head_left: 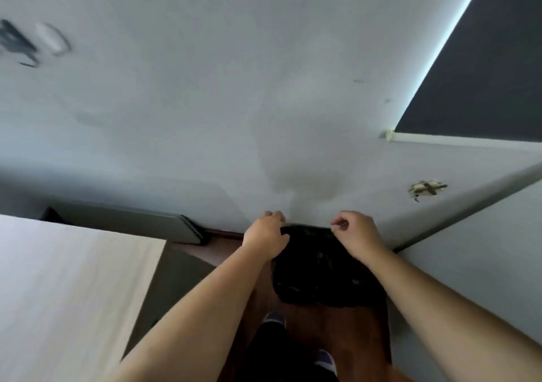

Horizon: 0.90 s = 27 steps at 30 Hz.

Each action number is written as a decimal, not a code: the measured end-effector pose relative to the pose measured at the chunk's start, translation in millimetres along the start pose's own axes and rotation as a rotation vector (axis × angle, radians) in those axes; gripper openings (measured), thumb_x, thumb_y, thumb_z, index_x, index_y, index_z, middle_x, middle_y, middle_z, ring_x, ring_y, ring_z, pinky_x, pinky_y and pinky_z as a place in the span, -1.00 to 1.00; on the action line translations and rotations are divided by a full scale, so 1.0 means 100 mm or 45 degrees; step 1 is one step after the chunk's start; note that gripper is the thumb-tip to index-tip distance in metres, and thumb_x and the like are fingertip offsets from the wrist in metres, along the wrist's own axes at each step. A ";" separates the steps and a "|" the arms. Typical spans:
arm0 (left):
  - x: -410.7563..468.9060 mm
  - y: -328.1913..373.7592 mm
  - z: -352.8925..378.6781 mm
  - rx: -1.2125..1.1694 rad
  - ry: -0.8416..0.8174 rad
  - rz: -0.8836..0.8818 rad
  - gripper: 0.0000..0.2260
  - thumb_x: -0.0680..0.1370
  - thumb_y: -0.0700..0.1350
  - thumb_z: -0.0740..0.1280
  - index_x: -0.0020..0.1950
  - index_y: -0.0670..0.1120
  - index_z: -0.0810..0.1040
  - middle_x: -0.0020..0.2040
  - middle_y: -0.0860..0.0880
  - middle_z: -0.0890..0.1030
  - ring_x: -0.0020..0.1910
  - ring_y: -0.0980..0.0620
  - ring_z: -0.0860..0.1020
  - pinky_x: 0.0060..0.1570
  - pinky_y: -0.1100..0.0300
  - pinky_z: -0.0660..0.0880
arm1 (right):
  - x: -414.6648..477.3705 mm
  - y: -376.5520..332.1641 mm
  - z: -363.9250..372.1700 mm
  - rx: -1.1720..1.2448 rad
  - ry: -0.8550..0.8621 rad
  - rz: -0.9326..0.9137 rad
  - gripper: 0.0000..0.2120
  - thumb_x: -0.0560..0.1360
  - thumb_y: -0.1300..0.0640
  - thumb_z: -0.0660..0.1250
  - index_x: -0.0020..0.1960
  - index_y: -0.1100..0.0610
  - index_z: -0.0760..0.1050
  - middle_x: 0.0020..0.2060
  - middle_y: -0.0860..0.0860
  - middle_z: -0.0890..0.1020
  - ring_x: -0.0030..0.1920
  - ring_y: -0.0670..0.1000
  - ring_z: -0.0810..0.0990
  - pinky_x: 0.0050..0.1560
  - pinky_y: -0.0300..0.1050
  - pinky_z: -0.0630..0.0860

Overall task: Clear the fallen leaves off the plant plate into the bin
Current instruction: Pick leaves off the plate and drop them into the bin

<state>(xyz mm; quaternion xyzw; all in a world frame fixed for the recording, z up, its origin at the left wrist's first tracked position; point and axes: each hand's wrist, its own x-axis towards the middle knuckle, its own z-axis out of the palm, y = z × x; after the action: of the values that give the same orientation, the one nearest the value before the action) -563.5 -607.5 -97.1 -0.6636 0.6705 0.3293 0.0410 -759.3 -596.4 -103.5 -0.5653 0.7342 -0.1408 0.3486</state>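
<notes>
A bin lined with a black bag (319,282) stands on the floor against the wall, right below me. A few small green leaves (324,257) lie inside it on the dark liner. My left hand (265,235) curls over the bag's left rim. At the right rim, the thumb and forefinger of my right hand (356,232) are pinched together on the bag's edge. The plant plate is out of view.
A pale wooden table (73,279) fills the lower left, with a grey panel (126,220) leaning on the wall behind it. My feet in purple slippers (274,318) stand on the brown wooden floor (337,323). A dark blind (484,73) hangs at upper right.
</notes>
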 end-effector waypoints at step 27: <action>-6.19 -4.33 0.33 -0.710 0.897 -1.514 -0.78 0.43 -0.11 0.34 0.07 -0.01 0.53 0.14 -0.03 0.57 0.08 -0.04 0.55 0.05 0.12 0.50 | -4.61 -3.90 3.75 -0.637 -1.127 -1.675 -0.87 0.43 0.20 0.29 -0.11 0.05 0.60 -0.22 -0.06 0.60 -0.14 0.00 0.59 -0.11 -0.17 0.52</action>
<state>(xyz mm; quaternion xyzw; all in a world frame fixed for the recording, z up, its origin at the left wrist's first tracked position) -107.5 -15.1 13.8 -0.9664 0.0631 0.1772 -0.1751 -168.0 -223.6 25.0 -0.9430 0.0586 0.0871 0.3157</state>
